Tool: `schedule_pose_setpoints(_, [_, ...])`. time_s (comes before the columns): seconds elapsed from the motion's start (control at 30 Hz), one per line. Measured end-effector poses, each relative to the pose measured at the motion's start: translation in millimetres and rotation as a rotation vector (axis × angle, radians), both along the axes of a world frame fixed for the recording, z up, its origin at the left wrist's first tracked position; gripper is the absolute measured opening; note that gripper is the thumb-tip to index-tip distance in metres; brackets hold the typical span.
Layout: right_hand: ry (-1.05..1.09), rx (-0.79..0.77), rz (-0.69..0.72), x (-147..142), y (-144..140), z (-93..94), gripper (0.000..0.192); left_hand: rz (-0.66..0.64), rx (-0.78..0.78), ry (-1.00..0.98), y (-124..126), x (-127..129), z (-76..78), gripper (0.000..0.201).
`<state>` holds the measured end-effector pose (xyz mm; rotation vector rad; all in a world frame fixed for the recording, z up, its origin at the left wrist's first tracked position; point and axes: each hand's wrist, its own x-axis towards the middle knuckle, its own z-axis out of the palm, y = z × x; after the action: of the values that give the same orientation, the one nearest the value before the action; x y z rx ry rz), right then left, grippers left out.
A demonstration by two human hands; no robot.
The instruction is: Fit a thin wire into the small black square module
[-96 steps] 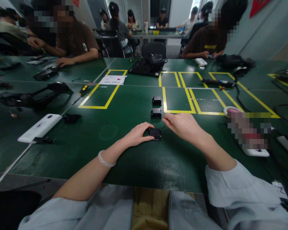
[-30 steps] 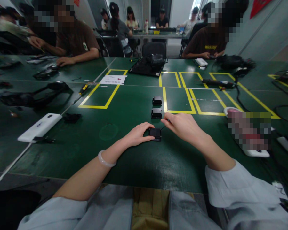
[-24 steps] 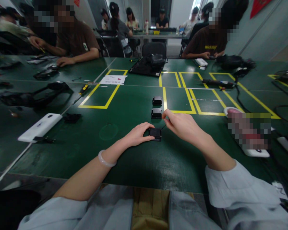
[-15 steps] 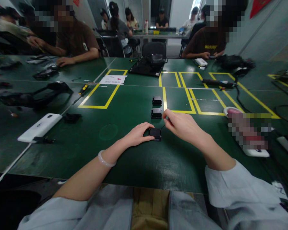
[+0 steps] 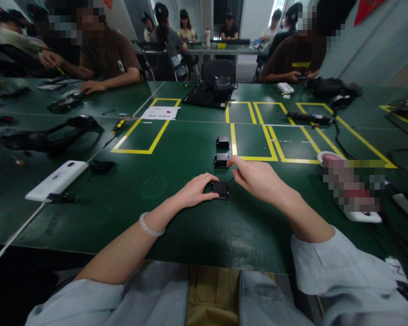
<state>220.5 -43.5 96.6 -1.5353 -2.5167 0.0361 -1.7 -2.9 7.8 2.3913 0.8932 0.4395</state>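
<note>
My left hand (image 5: 200, 189) grips a small black boxy part (image 5: 220, 189) by its left side, thumb at the near edge and fingers at the far edge. The part rests on the green table. To its right, my right hand (image 5: 255, 176) is closed in a pinch around a thin dark rod (image 5: 230, 180), its tip at the part's right side. Most of the rod is hidden by the fingers, so its exact kind is unclear. Two similar black boxy parts, a nearer one (image 5: 221, 160) and a farther one (image 5: 222, 142), stand in line behind.
Yellow tape frames (image 5: 149, 147) mark the table (image 5: 190, 235). A white power bank-like case (image 5: 57, 180) and a yellow-black screwdriver (image 5: 118, 127) lie left; a partly blurred white-ended object (image 5: 363, 216) lies right. A black flat panel (image 5: 204, 97) is at the back. Several people sit beyond.
My right hand's index finger has shifted slightly left, toward the nearer black part behind. My left hand and the held part have stayed put.
</note>
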Motion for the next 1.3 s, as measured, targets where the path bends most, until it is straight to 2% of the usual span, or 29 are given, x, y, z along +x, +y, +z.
schedule_pose_setpoints(0.33, [0.028, -0.023, -0.003, -2.1, -2.6, 4.5, 0.023, -0.01, 0.005, -0.001, 0.9, -0.8, -1.0, 0.038])
schedule_pose_setpoints(0.5, [-0.137, -0.028, -0.072, -4.3, -1.6, 7.0, 0.032, -0.002, 0.005, 0.003, 1.1, -0.5, -2.1, 0.039])
schedule_pose_setpoints(0.6, [-0.182, -0.023, -0.092, -4.1, -0.4, 5.0, 0.03, -0.003, 0.007, -0.001, 1.3, -0.5, -2.5, 0.038])
schedule_pose_setpoints(0.87, [-0.023, 0.038, 0.017, 0.5, -0.6, -3.3, 0.024, -0.001, -0.001, -0.009, 0.7, -1.0, -1.3, 0.038])
schedule_pose_setpoints(1.1, [0.016, 0.018, 0.009, -0.9, -2.6, 2.5, 0.021, -0.006, -0.002, -0.006, 0.3, -1.1, -0.5, 0.039])
schedule_pose_setpoints(1.3, [-0.152, -0.008, -0.079, -3.7, -0.3, 4.6, 0.034, -0.003, -0.006, -0.012, 0.5, -0.9, -0.7, 0.039])
